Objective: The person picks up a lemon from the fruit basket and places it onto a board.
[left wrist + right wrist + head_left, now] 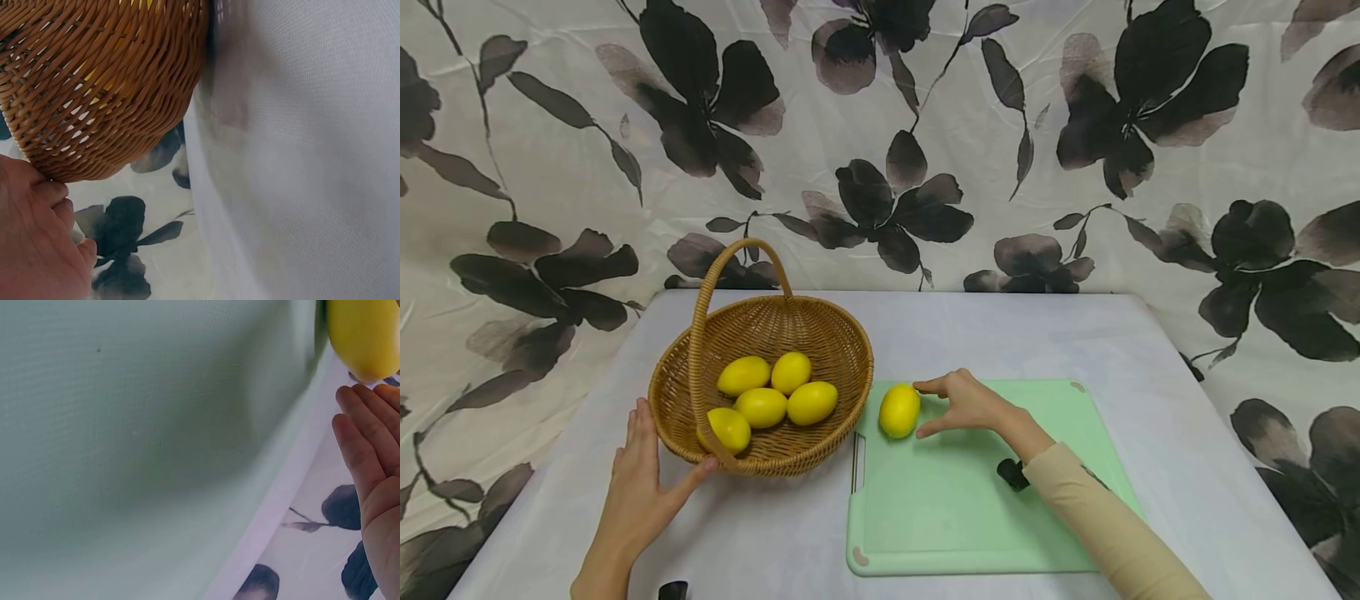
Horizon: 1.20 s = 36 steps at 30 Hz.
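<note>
A wicker basket (842,350) with a tall arched handle stands at the left of the table, several yellow lemons (762,407) lying inside. My left hand (642,487) rests against the basket's near left side, fingers straight and thumb spread at the rim; in the left wrist view its fingers touch the woven wall (125,119). One lemon (899,410) sits on the green cutting board (977,508), near its far left corner. Just right of that lemon is my right hand (966,404), thumb and fingers spread apart. The right wrist view shows the fingers extended close to the lemon (365,337).
A white cloth covers the table (760,533). The cutting board's far left corner lies close to the basket's right side. Behind the table hangs a floral curtain (985,208).
</note>
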{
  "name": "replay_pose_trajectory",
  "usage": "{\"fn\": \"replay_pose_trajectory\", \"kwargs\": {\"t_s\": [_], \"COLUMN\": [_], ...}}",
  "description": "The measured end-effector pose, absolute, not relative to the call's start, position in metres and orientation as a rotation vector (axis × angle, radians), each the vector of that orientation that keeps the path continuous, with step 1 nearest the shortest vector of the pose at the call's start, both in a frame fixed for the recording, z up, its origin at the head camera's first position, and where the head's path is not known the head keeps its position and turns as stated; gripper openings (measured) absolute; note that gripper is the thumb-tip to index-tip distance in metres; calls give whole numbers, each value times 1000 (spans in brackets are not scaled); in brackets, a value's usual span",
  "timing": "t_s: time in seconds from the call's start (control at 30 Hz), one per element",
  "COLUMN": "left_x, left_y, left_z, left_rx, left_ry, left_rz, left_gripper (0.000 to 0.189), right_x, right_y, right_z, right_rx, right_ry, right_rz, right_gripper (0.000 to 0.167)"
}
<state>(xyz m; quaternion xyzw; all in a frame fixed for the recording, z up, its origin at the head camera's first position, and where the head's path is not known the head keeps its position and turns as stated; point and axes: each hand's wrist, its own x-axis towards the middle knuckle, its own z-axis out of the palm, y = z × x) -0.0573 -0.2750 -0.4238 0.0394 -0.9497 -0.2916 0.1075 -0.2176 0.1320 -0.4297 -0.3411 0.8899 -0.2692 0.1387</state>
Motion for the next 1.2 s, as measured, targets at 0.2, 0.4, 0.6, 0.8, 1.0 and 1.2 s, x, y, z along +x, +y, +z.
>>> {"fn": "replay_pose_trajectory", "kwargs": {"t_s": [0.2,0.4,0.6,0.8,1.0,1.2], "left_x": [-58,-57,-58,-58,-59,-59], "left_y": [-276,-276,-275,-274,-275,-274], "left_z": [-423,-423,-424,-423,-423,-423], "left_rx": [125,128,131,121,117,120], "left_ry": [-2800,-2809,-2800,-2787,-2785,-2790], "left_rz": [-866,-857,-873,-907,-906,-906], "left_gripper": [114,115,114,114,114,113], "right_x": [-216,-214,-213,-211,-211,-213], "right_y": [130,130,129,124,120,120], "right_z": [-428,-427,-427,-425,-421,-418], "right_rx": [-1003,-1023,-1068,-1082,-1114,-1176], "right_ry": [2578,2562,2548,2551,2566,2593], "right_rz": [-765,-783,-844,-868,-909,-987], "right_gripper": [79,80,81,88,89,87]}}
